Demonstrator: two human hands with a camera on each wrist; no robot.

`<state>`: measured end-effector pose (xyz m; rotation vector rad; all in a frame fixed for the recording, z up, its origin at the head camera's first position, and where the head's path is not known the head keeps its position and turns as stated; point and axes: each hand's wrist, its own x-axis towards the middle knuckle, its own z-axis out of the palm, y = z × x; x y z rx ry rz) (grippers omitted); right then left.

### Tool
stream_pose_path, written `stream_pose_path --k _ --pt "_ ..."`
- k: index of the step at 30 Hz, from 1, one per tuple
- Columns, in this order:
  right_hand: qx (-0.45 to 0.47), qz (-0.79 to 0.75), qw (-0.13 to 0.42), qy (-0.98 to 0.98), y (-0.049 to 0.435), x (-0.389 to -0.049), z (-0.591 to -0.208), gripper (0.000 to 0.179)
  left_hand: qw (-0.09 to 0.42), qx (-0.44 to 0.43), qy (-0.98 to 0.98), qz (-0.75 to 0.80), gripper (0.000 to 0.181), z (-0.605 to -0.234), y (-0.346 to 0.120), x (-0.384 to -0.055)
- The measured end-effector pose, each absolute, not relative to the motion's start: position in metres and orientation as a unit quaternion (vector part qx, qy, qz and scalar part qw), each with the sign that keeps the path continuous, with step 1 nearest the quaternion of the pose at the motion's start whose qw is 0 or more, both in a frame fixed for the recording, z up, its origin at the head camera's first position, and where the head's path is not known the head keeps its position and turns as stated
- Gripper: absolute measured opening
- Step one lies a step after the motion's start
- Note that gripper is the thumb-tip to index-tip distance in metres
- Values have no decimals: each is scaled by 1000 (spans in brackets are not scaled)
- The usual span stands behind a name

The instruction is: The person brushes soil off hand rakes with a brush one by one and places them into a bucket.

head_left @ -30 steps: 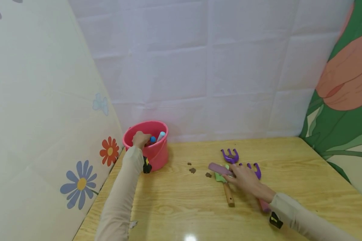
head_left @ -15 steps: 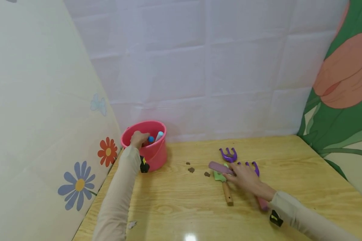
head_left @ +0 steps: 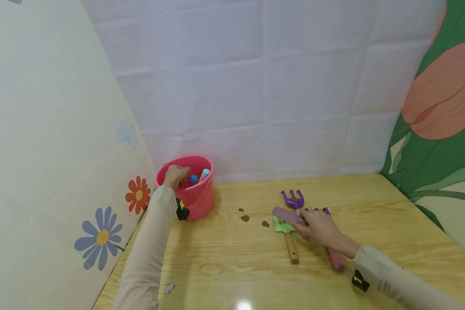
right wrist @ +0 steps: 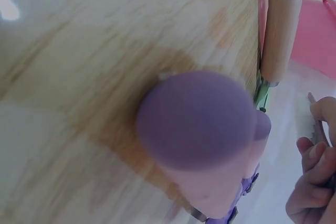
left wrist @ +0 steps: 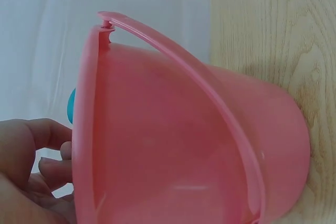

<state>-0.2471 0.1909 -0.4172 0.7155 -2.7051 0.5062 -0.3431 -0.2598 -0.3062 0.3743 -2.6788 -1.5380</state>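
Note:
In the head view my left hand [head_left: 176, 175] reaches over the near rim of a pink bucket [head_left: 197, 204], with its fingers bent down inside. A blue rounded end [head_left: 193, 179] and a pale blue end [head_left: 204, 175] show in the bucket beside it. The left wrist view has the fingers [left wrist: 50, 169] partly behind the rim; I cannot tell whether they hold anything. My right hand [head_left: 320, 228] pinches a mauve oblong brush [head_left: 288, 215] with a toothed edge. Below it lies a green-bladed hand trowel [head_left: 291, 247]. Purple hand forks [head_left: 293, 201] lie around the hand, one with a pink handle [head_left: 336, 259].
Dark crumbs of dirt [head_left: 245, 218] lie on the wooden table [head_left: 224, 254] between bucket and trowel. A grey scrap [head_left: 169, 288] is near the front left. White sheeting [head_left: 224, 86] stands behind the table, and flower-printed panels [head_left: 62, 129] flank it.
My left hand has risen slightly out of the bucket. My right hand has shifted a little to the right with the brush, uncovering more of the trowel's blade.

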Motion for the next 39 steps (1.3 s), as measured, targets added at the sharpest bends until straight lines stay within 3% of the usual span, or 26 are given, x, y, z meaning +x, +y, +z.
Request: stream_pose_path --k 15,39 --pt "220 179 124 -951 202 -246 -421 29 18 93 -852 -516 44 -302 -260 -339" --pt "198 165 123 -958 219 -244 -421 31 6 54 -832 -552 26 -288 -247 -331"
